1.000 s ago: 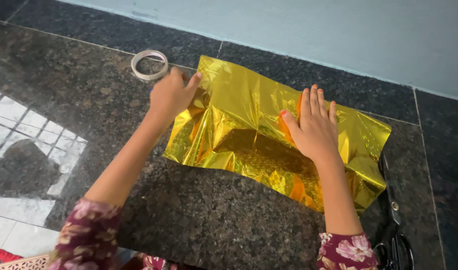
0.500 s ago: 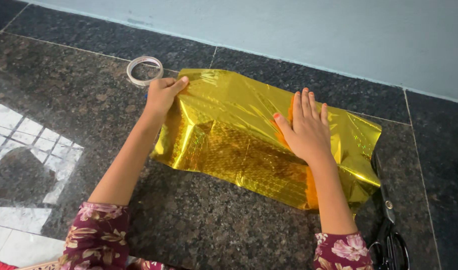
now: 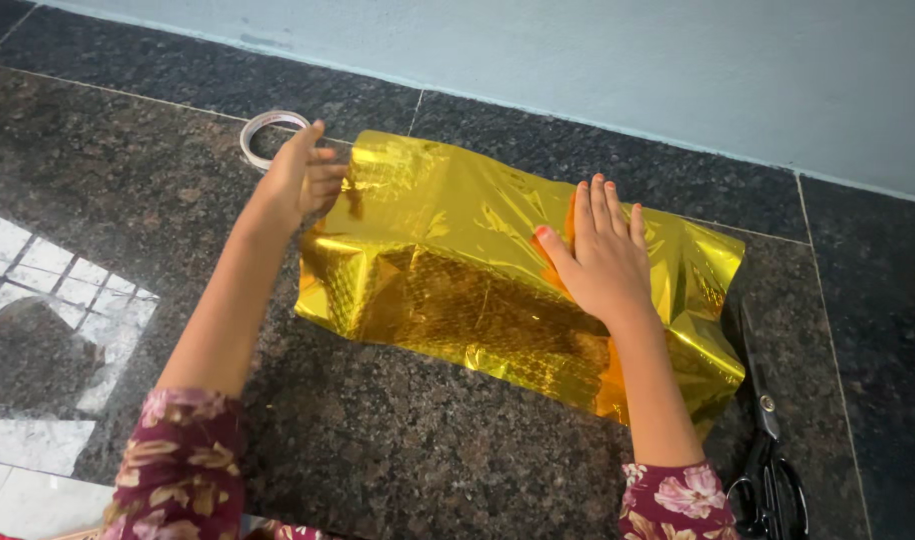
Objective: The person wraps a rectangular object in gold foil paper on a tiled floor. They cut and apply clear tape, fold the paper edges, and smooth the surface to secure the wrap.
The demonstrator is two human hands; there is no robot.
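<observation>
Right hand [image 3: 600,255] flat, fingers spread, on gold foil sheet [image 3: 448,270] over boxy package. Left hand [image 3: 300,178] apparently pinching foil's left edge beside tape roll [image 3: 263,133]. Black scissors [image 3: 768,450] right.

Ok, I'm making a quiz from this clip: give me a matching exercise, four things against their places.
Things:
1. tape roll
2. scissors
3. right hand
4. left hand

Places:
A. flat on top of the gold foil sheet
B. at the foil's left end, by the far corner
C. on the floor beyond the left hand
D. on the floor right of the foil

Pairs: 1-C, 2-D, 3-A, 4-B
</observation>
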